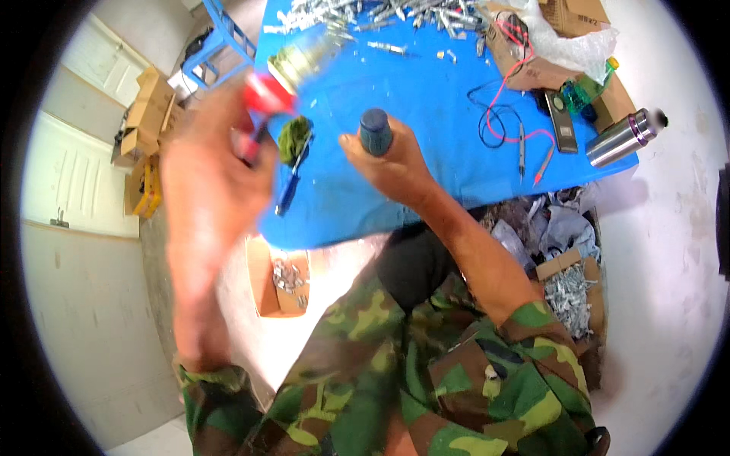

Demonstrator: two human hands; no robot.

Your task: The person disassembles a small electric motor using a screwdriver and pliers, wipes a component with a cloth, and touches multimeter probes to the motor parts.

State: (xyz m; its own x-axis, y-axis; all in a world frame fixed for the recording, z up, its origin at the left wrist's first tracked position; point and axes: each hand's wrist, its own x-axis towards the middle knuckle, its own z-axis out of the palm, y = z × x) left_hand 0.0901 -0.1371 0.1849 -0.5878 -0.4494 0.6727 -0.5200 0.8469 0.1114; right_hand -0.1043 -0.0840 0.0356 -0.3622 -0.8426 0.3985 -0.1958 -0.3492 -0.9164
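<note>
My left hand [217, 171], smeared by motion, is raised over the table's left side. Its fingers are closed round a red and black object [270, 96], too blurred to name. Just beyond that is a pale yellow-green, roll-shaped thing [295, 67], also blurred; whether they touch I cannot tell. My right hand [399, 163] grips a tool by its dark blue handle [376, 133], seen end-on, with its lower part hidden. Between the hands lie a dark green clump [293, 141] and a slim blue-handled tool [287, 191] on the blue tabletop [342, 216].
Many small metal parts [380, 11] are heaped at the far edge. To the right are red and black test leads [522, 148], a dark flat device [561, 121], a green bottle [582, 93] and a steel flask [625, 138]. Boxes of parts [281, 281] stand below the table.
</note>
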